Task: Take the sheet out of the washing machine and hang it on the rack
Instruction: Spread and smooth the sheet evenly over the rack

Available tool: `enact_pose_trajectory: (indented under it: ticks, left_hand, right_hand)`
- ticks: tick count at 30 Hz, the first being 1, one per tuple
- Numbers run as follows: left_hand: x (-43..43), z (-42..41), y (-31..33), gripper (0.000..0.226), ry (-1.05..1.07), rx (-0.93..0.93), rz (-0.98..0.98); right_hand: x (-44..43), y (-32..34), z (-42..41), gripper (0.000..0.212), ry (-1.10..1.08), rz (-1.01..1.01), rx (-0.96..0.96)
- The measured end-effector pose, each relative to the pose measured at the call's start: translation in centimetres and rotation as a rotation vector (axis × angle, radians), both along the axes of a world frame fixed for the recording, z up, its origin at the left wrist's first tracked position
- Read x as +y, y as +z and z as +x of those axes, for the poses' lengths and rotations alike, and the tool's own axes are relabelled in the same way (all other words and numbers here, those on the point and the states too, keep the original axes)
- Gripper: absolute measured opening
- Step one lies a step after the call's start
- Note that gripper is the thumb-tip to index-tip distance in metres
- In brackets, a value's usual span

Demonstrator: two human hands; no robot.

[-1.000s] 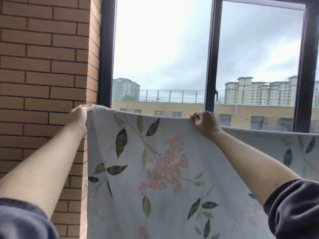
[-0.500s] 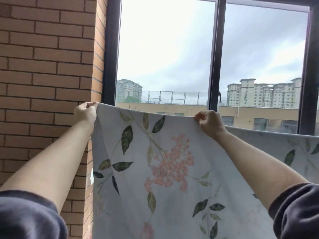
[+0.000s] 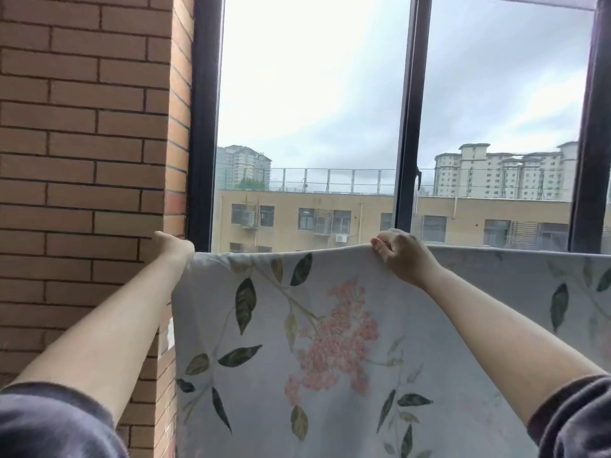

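A pale sheet [image 3: 330,342] printed with green leaves and a pink flower cluster hangs spread in front of me, its top edge running level from left to far right. My left hand [image 3: 173,247] grips the sheet's upper left corner beside the brick wall. My right hand [image 3: 401,256] holds the top edge near the middle, fingers curled over it. The rack under the sheet is hidden by the cloth. The washing machine is out of view.
A brick wall [image 3: 82,160] stands close on the left. Behind the sheet is a large window with dark frames [image 3: 405,127], with buildings and a grey sky outside.
Both hands and the sheet's top edge sit lower in the view, with more window showing above. The grips on the sheet are unchanged.
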State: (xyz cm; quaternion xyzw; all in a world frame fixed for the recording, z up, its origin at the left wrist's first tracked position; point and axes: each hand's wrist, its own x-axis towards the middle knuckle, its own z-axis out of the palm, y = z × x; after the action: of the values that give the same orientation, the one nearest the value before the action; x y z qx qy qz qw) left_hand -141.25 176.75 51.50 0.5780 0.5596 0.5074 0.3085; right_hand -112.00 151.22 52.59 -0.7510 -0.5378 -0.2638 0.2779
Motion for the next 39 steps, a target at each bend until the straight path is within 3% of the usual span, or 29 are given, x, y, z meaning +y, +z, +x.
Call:
enact_pose_trajectory:
  ticks: [5, 11, 14, 17, 19, 22, 27, 39]
  left_hand:
    - [-5.4, 5.6, -0.4, 0.023, -0.215, 0.227, 0.259]
    - [-15.6, 16.0, 0.0, 0.02, -0.532, 0.286, 0.684]
    - [-18.5, 20.6, -0.3, 0.03, -0.528, 0.406, 0.802]
    - [-20.2, 24.3, -0.2, 0.04, -0.37, 0.587, 0.957]
    - [-21.3, 26.7, 0.2, 0.044, -0.271, 0.726, 1.035]
    - [-24.0, 30.8, 0.3, 0.046, -0.25, 0.836, 1.047]
    - [-29.8, 38.7, 0.2, 0.049, -0.221, 0.827, 1.044]
    - [-41.5, 54.4, 0.3, 0.055, -0.254, 0.785, 1.061]
  right_hand:
    - [-1.7, -0.3, 2.5, 0.038, -0.111, 0.046, -0.077]
    - [-5.0, -0.3, 7.3, 0.045, -0.196, -0.033, -0.117]
    - [-6.8, -0.7, 10.1, 0.056, -0.202, -0.023, -0.145]
    - [-9.1, -0.8, 13.1, 0.044, -0.209, -0.023, -0.144]
    - [-11.0, -0.7, 15.4, 0.047, -0.218, -0.02, -0.148]
    - [-14.1, -0.7, 19.2, 0.059, -0.219, -0.022, -0.126]
    - [-19.5, -1.0, 26.3, 0.076, -0.199, 0.002, -0.145]
    - [-28.8, -1.4, 39.5, 0.062, -0.238, 0.009, -0.155]
